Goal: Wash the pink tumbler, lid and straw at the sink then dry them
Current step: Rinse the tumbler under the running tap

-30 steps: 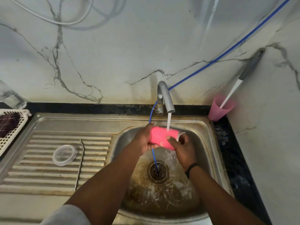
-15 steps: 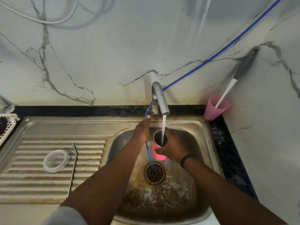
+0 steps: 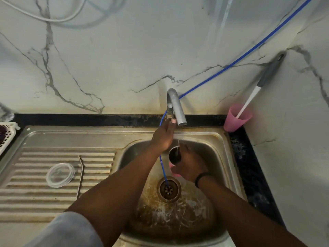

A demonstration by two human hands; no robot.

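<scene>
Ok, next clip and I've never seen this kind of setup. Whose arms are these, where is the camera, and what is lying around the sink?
There is no machine here: a person wears one wide-angle camera on the head, so you look down along both bare arms. The right hand holds the pink tumbler upright in the sink, its open mouth up. The left hand reaches to the base of the tap; only a thin trickle shows at the tumbler's rim. On the ribbed draining board to the left lie the clear lid and the thin metal straw. A pink cup with a brush stands in the back right corner. A blue hose runs down into the drain.
</scene>
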